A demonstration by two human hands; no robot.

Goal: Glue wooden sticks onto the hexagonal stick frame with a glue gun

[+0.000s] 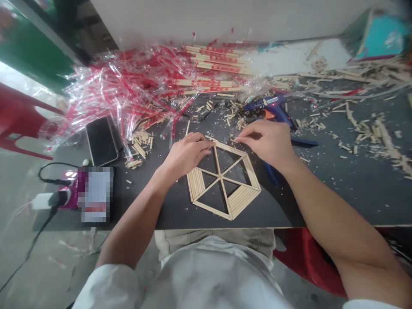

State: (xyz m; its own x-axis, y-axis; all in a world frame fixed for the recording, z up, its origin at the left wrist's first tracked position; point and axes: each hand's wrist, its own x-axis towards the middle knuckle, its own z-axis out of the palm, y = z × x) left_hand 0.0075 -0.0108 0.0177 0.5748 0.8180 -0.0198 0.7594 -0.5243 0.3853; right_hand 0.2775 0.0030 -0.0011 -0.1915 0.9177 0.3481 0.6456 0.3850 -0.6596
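A hexagonal frame of wooden sticks [244, 201] with six spokes lies on the dark tabletop before me; sticks fill parts of several of its wedges. My left hand [189, 152] rests over its upper left corner, fingers curled in and gripping the frame's edge, hiding that corner. Just off the upper right side, my right hand [268, 139] is closed in a pinch. Whatever sits between its fingertips is too small to make out. Behind the right hand lies a blue glue gun [273, 105] with a lit red light. Blue-handled pliers [304, 142] are partly under that hand.
A heap of red-and-clear wrappers [128, 81] and wrapped chopsticks [219, 60] covers the back left. Cut stick pieces [140, 146] and scraps [370, 128] are scattered around. A phone [102, 140], a purple power strip [72, 184] and cables occupy the left; a red chair [22, 116] stands beyond.
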